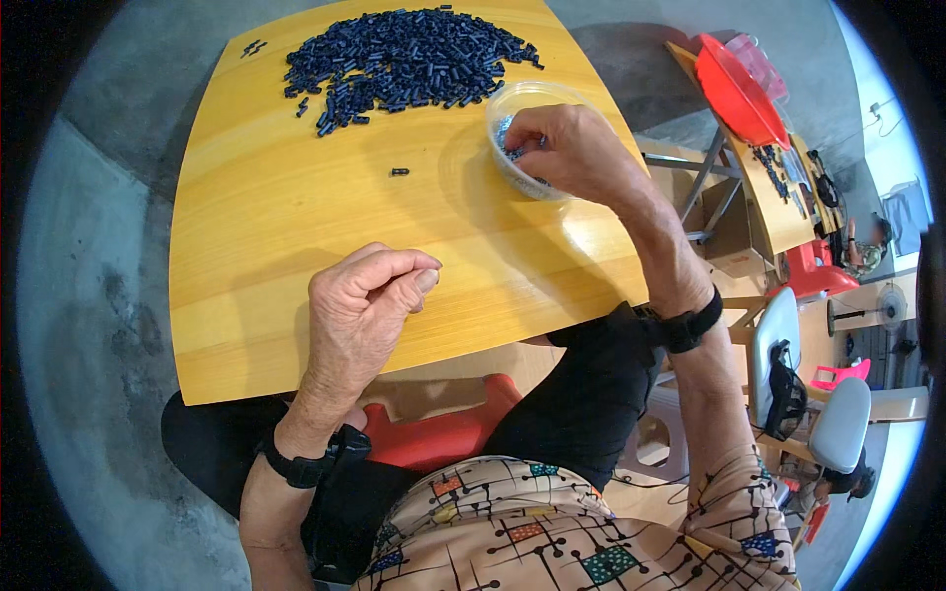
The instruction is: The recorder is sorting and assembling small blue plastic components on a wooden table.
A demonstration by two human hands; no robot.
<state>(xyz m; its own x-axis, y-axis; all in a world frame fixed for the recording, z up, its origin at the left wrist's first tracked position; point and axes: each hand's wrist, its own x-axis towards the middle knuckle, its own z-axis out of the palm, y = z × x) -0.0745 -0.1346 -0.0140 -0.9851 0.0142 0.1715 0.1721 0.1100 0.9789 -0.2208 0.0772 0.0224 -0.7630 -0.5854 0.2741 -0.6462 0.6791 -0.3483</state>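
My right hand (581,148) reaches into a round clear plastic tub (501,169) at the table's right side. Its fingertips are pinched together among small shiny bluish metal pieces (504,131); what they grip, if anything, is hidden. Above the near part of the table, my left hand (365,300) is closed, thumb pressed against the index finger. Anything between those fingers is too small or covered to make out. A single small black part (398,172) lies between the hands, farther up the table. Beyond it spreads a large heap of short dark cylindrical pieces (414,59).
The yellow wooden table (256,295) has a few dark pieces (254,47) at its far left corner. A red stool (443,433) stands under the near edge. To the right, another table holds a red basin (739,89); grey-blue chairs (840,426) and people are beyond.
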